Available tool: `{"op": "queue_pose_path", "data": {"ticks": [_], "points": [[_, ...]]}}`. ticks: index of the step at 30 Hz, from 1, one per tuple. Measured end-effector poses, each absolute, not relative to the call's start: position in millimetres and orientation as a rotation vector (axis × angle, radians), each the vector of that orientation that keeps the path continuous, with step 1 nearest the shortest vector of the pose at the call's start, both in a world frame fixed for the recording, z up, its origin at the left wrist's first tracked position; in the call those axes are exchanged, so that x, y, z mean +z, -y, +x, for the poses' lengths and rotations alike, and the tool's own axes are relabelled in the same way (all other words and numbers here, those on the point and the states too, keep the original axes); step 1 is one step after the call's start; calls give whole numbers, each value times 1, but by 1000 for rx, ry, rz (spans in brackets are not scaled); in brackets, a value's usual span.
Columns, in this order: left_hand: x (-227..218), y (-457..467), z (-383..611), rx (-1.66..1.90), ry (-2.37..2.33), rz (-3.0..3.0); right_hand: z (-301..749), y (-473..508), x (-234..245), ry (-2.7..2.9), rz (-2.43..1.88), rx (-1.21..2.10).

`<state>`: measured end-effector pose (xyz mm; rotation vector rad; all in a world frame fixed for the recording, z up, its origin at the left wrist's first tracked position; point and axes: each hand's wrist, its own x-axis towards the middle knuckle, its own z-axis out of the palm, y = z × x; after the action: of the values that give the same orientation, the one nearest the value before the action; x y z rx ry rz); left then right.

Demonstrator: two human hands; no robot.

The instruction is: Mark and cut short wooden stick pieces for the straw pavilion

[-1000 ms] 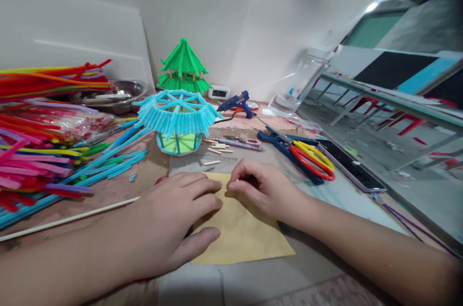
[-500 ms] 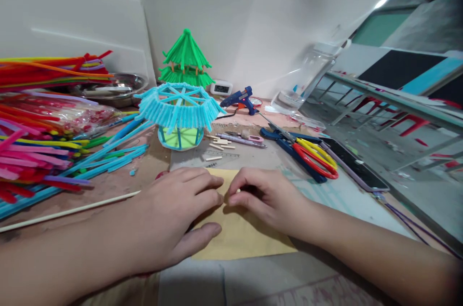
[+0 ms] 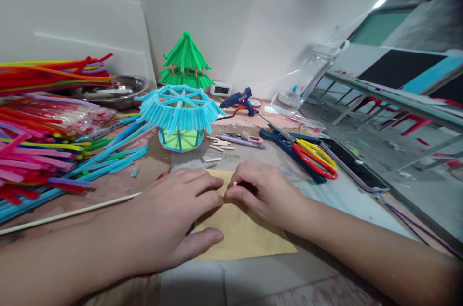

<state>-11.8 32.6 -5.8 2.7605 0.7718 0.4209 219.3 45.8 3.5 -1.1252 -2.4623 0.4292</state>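
- Worktable (image 3: 108, 185), pale board (image 3: 217, 17) behind.
- R hand (image 3: 264, 190): closed, pinching short stick (image 3: 235, 183) above tan sheet (image 3: 238, 233); stick-to-sheet contact unclear.
- L hand (image 3: 184, 214): flattish, fingers extended over sheet's L edge; nothing seen gripped.
- Just beyond: cut sticks (image 3: 221, 143), several; blue-roofed model (image 3: 181, 113) nearby.
- Farther: glue gun (image 3: 240, 101), scissors (image 3: 307, 152).
- Risk (judged): stick v. small, weak pinch could drop it; sheet might slide if poorly held.

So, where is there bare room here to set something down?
Bare grey mat shows nearest the camera, before the flat tan sheet; another patch, between the right forearm and the red-and-yellow-handled scissors. Crowded: left of the left hand, with multicoloured fuzzy pipe cleaners, and beyond the sheet, with short pale sticks and a light-blue fuzzy-roofed model.
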Motion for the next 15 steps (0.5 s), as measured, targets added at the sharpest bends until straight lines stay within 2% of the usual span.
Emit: {"op": "queue_pose_path", "data": {"ticks": [12, 15], "points": [[-5, -33, -12, 441, -772, 2736, 220, -43, 2, 2460, -1014, 489], [-7, -35, -12, 483, -772, 2689, 219, -44, 7, 2270, -1114, 690]]}}
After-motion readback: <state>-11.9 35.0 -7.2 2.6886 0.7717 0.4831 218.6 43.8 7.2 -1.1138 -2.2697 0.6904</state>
